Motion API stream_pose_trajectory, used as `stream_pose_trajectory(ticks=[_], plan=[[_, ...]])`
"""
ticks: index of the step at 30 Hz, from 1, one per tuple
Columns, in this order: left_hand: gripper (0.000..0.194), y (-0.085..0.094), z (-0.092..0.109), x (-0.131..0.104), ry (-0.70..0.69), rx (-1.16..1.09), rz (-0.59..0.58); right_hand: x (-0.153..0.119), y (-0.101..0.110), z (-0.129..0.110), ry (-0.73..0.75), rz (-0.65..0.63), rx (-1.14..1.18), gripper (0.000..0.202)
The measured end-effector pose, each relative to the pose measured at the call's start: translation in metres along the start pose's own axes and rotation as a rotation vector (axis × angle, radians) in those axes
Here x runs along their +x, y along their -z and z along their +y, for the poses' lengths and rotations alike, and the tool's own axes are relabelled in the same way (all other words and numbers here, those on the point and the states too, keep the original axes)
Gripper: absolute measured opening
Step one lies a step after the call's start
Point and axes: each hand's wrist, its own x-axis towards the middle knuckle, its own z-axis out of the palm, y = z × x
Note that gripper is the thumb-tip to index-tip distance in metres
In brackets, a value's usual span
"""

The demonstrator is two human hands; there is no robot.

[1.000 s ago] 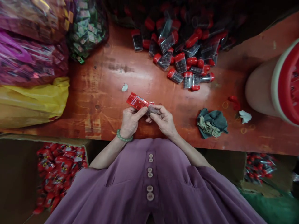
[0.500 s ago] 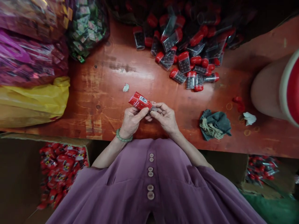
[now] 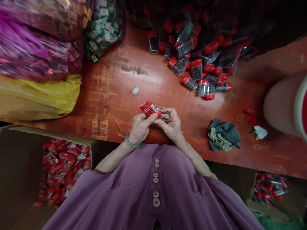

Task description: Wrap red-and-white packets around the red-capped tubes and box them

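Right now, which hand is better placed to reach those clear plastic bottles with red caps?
Probably the right hand: it's nearer the clear red-capped bottles, which lie ahead and rightward, while the left hand pinches the shiny red wrapper.

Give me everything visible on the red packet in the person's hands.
The red packet is small and glossy, apparently thin plastic film, printed with white lettering too small to read and a black-and-white barcode. It slants from upper left to lower right in the view, above the tabletop. The left hand grips its lower edge, thumb on top; the fingers of the right hand are at its right end, partly hiding it. Whether it is sealed can't be told.
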Motion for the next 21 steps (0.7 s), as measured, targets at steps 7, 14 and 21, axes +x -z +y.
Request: stream_pose_trajectory(ticks=[7, 14, 21], plan=[[0.023, 0.014, 0.002, -0.01, 0.053, 0.183, -0.218, -0.002, 0.024, 0.005, 0.485, -0.041, -0.359, 0.034], [0.023, 0.027, 0.018, -0.028, 0.011, 0.33, -0.21, -0.004, 0.021, -0.007, 0.682, -0.217, -0.594, 0.039], [0.021, 0.1, 0.079, -0.119, -0.287, 0.801, 0.394, 0.0, 0.031, -0.017, 0.519, -0.267, -0.916, 0.041]])
